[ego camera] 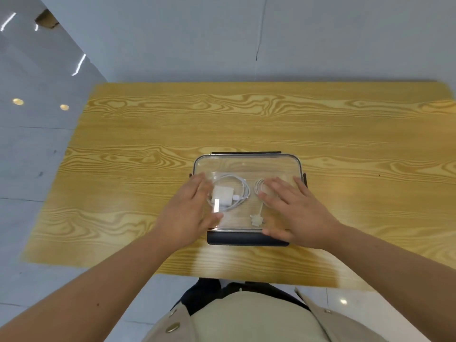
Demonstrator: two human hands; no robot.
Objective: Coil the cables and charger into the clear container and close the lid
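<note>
Both coils and charger sit inside clear container near tabletop's front edge; left hand and right hand, fingers spread flat, press lid, probably latching left.

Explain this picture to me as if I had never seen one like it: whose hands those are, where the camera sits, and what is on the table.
The single picture comes from a camera worn on a person's head, looking down at their own bare hands. No machine is involved. On the wooden table sits a clear container with its see-through lid on top. Inside lie a white charger with a coiled cable and a second coiled cable. The left hand and right hand rest flat and open on the lid, gripping nothing. A dark latch shows at the near edge.
</note>
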